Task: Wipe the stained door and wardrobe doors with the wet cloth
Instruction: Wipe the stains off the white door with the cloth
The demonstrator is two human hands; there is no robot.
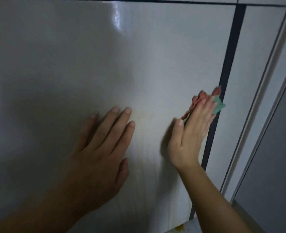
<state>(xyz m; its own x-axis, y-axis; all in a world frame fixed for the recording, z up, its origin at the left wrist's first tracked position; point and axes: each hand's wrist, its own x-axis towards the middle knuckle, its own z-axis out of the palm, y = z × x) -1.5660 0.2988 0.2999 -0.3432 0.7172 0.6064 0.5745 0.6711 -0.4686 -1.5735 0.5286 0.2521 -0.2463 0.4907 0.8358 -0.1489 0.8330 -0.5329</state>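
A pale glossy wardrobe door (91, 61) fills most of the view. My left hand (102, 148) lies flat on it with straight, spread fingers. To its right, my right hand (191, 132) presses a green and orange cloth (218, 105) against the door near its right edge, fingers straight over the cloth. A faint yellowish stain (142, 118) shows on the door between the two hands. Most of the cloth is hidden under my right hand.
A dark vertical gap (229, 61) separates this door from a narrow pale panel (256, 64) on the right. A white frame edge (277, 81) runs diagonally beyond it. A yellow drip (181, 228) sits at the bottom edge.
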